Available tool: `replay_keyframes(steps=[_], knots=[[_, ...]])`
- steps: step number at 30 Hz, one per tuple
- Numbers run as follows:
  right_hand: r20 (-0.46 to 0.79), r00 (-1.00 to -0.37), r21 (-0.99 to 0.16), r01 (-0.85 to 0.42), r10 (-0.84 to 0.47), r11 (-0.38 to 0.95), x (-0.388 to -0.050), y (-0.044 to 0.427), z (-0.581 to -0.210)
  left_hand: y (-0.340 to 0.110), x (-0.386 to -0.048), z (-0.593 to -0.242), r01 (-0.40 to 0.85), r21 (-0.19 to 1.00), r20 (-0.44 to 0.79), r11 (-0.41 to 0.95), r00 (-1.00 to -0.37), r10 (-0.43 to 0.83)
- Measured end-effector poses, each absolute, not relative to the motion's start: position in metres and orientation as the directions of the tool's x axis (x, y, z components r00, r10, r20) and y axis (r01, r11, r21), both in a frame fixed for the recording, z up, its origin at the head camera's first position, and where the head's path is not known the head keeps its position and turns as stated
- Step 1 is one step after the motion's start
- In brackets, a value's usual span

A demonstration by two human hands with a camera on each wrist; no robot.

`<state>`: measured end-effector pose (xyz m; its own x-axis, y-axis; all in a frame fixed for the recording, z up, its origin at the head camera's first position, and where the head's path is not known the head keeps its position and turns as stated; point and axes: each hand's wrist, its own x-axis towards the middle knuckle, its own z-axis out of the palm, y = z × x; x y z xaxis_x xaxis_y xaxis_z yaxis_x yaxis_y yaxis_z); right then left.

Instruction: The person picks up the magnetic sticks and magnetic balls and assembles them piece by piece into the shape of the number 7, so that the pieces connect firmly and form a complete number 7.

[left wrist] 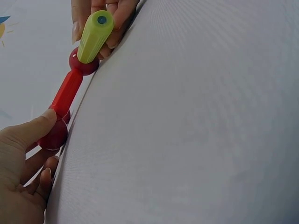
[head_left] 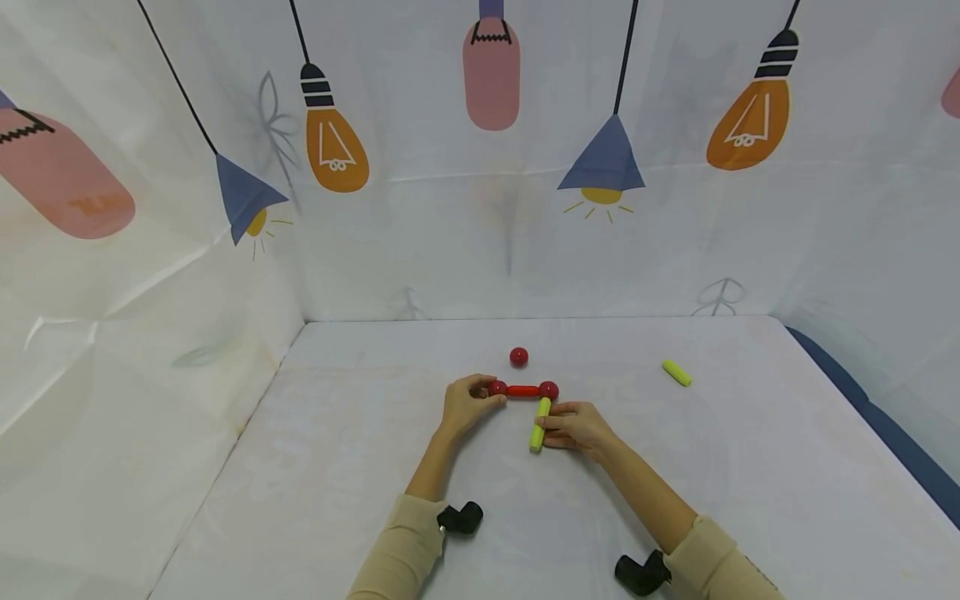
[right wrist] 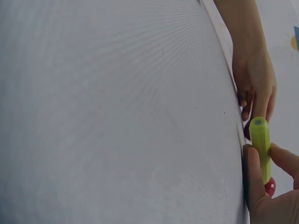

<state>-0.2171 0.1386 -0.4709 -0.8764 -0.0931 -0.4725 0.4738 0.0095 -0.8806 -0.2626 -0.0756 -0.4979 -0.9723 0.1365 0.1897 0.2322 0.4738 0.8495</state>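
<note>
Nearest the front here, the beige left sleeve (head_left: 397,550) and right sleeve (head_left: 716,562), each with a black fitting at the cuff, reach across the white table (head_left: 750,467). And there's the right hand (head_left: 577,429), thumb and fingers pinching a lime rod (head_left: 537,435) around its middle; the holed end pokes out towards us, and the far end meets the right ball (head_left: 549,391), though whether they're joined, I can't tell. Over to the left hand (head_left: 467,405): thumb and fingers grip the left ball (head_left: 497,388), the thumb by the joint with the red rod (head_left: 522,391). That red rod runs straight between the two balls, beyond the lime rod, roughly parallel to the table's far edge. Just past it, a loose ball (head_left: 519,357) sits on its own, near the far edge. Off towards the far right corner, a second lime rod (head_left: 677,372) lies at a slant, well apart from both hands. And behind the far edge, a white sheet (head_left: 450,242) printed with orange bulbs (head_left: 337,154) and blue lampshades (head_left: 603,154)!
</note>
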Motion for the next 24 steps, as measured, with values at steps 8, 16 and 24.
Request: replay_keyframes(steps=[8,16,24], knots=[[-0.481,-0.873,-0.877,0.481,-0.085,0.023,-0.2167,0.1383,-0.4696,-0.0762,-0.2612,-0.4958,0.251,0.849,0.206,0.465,-0.968,0.146],[-0.479,-0.874,-0.878,0.479,-0.088,0.019,-0.2168,0.1388,-0.4700,-0.0758,-0.2615,-0.4962,0.236,0.850,0.191,0.471,-0.971,0.142],[-0.473,-0.877,-0.881,0.473,-0.087,0.019,-0.2178,0.1392,-0.4708,-0.0757,-0.2613,-0.4961,0.230,0.844,0.183,0.485,-0.973,0.143]])
